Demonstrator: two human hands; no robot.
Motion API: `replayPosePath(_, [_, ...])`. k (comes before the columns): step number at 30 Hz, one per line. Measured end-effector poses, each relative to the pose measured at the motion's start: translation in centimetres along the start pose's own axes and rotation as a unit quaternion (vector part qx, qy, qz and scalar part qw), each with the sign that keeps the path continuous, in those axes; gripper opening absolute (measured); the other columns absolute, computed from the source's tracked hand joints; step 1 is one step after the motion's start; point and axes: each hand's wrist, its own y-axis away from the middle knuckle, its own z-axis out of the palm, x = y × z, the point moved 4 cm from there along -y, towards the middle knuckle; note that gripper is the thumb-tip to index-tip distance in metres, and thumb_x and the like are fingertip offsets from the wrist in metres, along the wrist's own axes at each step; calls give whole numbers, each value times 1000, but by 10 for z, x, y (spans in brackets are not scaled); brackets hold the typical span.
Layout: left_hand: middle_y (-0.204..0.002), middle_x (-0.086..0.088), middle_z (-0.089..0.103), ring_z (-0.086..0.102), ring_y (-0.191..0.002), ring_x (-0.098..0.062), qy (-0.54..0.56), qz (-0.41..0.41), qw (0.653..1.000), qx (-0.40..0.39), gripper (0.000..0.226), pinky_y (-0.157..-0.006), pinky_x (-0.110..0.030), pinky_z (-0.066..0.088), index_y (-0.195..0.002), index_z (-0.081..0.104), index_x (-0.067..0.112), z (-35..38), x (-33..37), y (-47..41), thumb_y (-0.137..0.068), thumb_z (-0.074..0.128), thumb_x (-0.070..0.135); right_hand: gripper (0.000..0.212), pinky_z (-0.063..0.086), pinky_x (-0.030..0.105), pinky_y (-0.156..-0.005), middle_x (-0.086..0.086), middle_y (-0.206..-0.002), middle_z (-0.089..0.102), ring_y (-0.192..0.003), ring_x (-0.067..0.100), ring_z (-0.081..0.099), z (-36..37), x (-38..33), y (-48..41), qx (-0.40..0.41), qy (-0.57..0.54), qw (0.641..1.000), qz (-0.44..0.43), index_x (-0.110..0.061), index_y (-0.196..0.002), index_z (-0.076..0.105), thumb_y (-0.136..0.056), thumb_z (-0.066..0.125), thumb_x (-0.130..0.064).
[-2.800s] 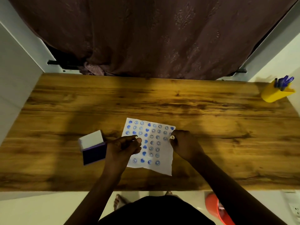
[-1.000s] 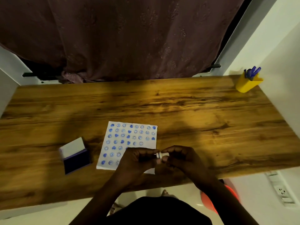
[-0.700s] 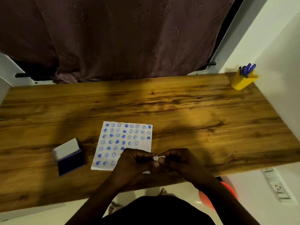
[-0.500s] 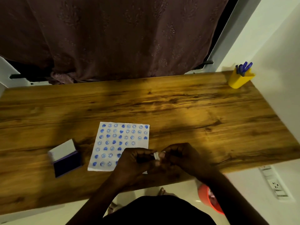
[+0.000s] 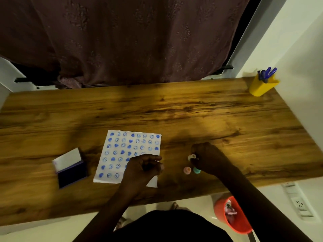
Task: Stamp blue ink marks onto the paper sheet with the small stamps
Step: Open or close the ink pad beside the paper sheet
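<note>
The white paper sheet (image 5: 122, 151) lies on the wooden table (image 5: 192, 110), covered with several rows of blue smiley and heart marks. My left hand (image 5: 142, 169) rests loosely curled over the sheet's lower right part, with nothing seen in it. My right hand (image 5: 208, 158) is off to the right of the sheet, fingers closed on a small white stamp (image 5: 191, 157) held just above the table. A pink stamp (image 5: 187, 170) and a teal stamp (image 5: 197, 170) stand on the table right below that hand. The open blue ink pad (image 5: 70, 169) sits left of the sheet.
A yellow cup (image 5: 262, 86) with blue pens stands at the table's far right corner by the white wall. A dark curtain hangs behind the table. An orange bin (image 5: 232, 215) stands on the floor below the near edge, by a wall socket.
My hands had met over the sheet's lower right corner around a small white stamp. They have parted: the right hand carried the stamp right, beside the pink and teal stamps; the left stayed.
</note>
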Motion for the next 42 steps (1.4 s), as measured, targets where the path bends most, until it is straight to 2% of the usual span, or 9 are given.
replayPosePath(9, [-84, 0, 84, 82, -83, -17, 2, 6, 1000, 21, 24, -94, -48, 62, -101, 81, 24, -7, -4, -6, -81, 87, 12, 19, 41, 25, -62, 2, -90, 75, -86, 24, 73, 5, -6, -6, -37, 45, 998, -9, -17, -88, 69, -77, 71, -33])
replayPosePath(13, [-84, -1, 84, 82, -84, -18, 3, 12, 1000, 27, 23, -94, -49, 62, -102, 81, 22, -10, -4, -7, -82, 87, 12, 40, 51, 28, -78, 0, -103, 76, -98, 20, 71, -4, -7, -6, -24, 25, 999, 2, -21, -114, 69, -81, 72, -43])
replayPosePath(16, [-83, -1, 84, 82, -84, -18, 4, 20, 999, 31, 23, -94, -49, 62, -102, 80, 23, -15, -4, -8, -82, 86, 13, 33, 58, 32, -75, -2, -87, 80, -85, 14, 75, -22, -16, -9, -1, 5, 1000, -10, -23, -105, 73, -83, 73, -47])
replayPosePath(20, [-83, 3, 84, 82, -83, -15, -3, 34, 998, 58, 24, -92, -45, 63, -98, 79, 30, -30, -5, -6, -83, 86, 13, 22, 58, 33, -64, -6, -76, 75, -69, 7, 70, -41, -44, -15, 38, -94, 995, -25, -24, -87, 73, -86, 72, -46])
replayPosePath(25, [-86, 2, 85, 82, -83, -17, -6, 42, 995, 92, 28, -88, -42, 65, -97, 78, 32, -61, -4, -2, -83, 85, 8, 6, 45, 7, -59, -25, -78, 68, -72, -10, 65, -41, -90, -34, 36, -168, 984, -50, -29, -89, 74, -90, 72, -35])
replayPosePath(33, [-87, 4, 85, 82, -84, -14, 2, 20, 986, 168, 25, -80, -33, 65, -99, 80, 30, -130, -20, 20, -85, 83, 9, 15, 46, 5, -64, -16, -89, 78, -80, -6, 69, -16, -165, -66, 8, -243, 967, -81, -28, -93, 80, -89, 73, -40])
replayPosePath(37, [-80, 17, 82, 80, -80, -5, -6, 28, 971, 236, 26, -68, -12, 58, -87, 79, 32, -172, -32, 34, -85, 82, 7, 11, 47, 5, -62, -15, -85, 78, -77, -6, 70, 0, -205, -80, -11, -284, 955, -86, -26, -91, 81, -89, 75, -35])
replayPosePath(40, [-76, 24, 79, 76, -74, 6, -30, 24, 963, 267, 24, -65, -8, 56, -87, 77, 29, -203, -43, 44, -90, 77, 5, 11, 55, 13, -65, -12, -83, 78, -74, -1, 72, 13, -236, -89, -29, -298, 950, -92, -23, -91, 81, -89, 75, -32])
replayPosePath(42, [-81, 16, 81, 78, -78, -2, -31, 24, 953, 300, 21, -66, -12, 59, -92, 76, 29, -225, -52, 50, -94, 74, 8, 13, 59, 24, -69, -10, -86, 78, -74, 4, 72, 23, -256, -95, -44, -299, 949, -93, -22, -93, 81, -90, 75, -33])
